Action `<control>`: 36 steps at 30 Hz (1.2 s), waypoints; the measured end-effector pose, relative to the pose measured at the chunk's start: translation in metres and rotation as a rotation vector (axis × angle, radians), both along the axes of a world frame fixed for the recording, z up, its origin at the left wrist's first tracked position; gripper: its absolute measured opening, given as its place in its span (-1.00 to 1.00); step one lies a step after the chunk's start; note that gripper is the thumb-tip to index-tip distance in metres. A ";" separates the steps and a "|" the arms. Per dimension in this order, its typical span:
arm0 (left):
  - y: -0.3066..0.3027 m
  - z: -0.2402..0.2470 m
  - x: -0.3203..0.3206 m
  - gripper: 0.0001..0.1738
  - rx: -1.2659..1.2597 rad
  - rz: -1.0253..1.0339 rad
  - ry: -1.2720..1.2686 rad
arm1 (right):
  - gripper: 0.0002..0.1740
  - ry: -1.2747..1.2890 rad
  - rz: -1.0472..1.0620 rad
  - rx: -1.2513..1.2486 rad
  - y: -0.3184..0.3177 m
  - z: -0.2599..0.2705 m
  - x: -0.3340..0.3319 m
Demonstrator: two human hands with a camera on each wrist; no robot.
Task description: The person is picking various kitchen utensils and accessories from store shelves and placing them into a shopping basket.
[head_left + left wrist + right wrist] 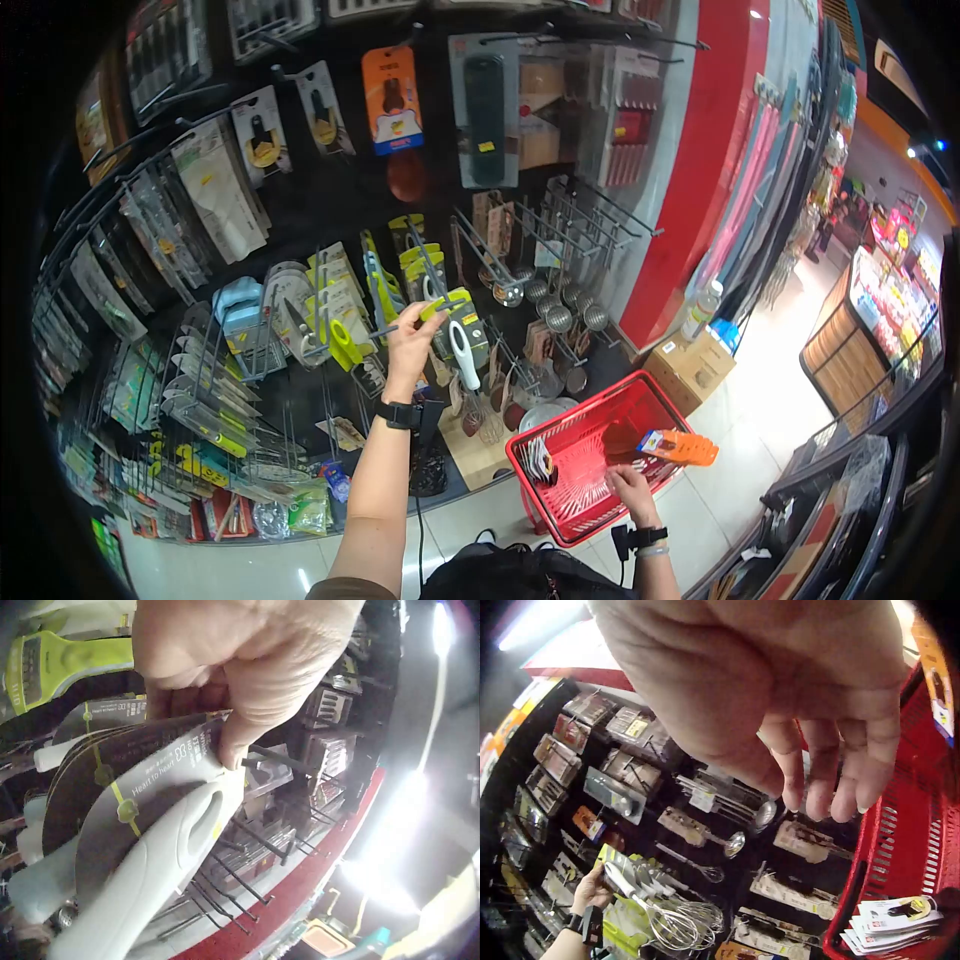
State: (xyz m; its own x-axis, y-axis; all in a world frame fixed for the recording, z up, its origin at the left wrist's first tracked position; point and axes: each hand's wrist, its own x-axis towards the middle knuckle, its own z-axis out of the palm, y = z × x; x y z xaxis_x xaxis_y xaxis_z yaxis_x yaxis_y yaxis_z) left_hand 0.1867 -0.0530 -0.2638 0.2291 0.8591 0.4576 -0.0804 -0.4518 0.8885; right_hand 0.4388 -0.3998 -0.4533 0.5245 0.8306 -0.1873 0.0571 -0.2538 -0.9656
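My left hand [408,350] pinches the top of a grey-and-green card that backs a whisk [462,350] with a white handle. In the left wrist view the thumb lies on the front of the card [161,784], and more such cards stand behind it. The whisk's wire loops [679,926] hang below the hand in the right wrist view. My right hand [630,490] is over the near side of a red shopping basket [575,470], its fingers [821,780] loosely bent with nothing in them.
Inside the basket are several white carded packs [892,926] and an orange carded pack [680,447]. Hooks of carded kitchen tools fill the dark wall, with ladles [558,318] at the right. A cardboard box [690,368] stands behind the basket, by a red pillar [690,170].
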 end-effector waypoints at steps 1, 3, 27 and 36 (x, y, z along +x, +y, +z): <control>-0.010 0.006 -0.001 -0.85 -0.039 -0.016 -0.053 | -0.84 -0.104 0.007 -0.012 0.009 0.019 -0.002; -0.017 0.008 -0.002 -0.88 0.026 -0.020 -0.010 | -0.83 -0.280 0.061 0.130 0.023 0.047 -0.005; -0.163 -0.059 0.177 -0.75 0.238 -0.643 0.367 | -0.84 -0.724 -0.151 -0.003 0.024 0.104 0.056; -0.146 -0.113 0.099 -0.74 -0.076 -0.471 0.539 | -0.78 -0.448 -0.668 -0.167 -0.009 -0.065 0.088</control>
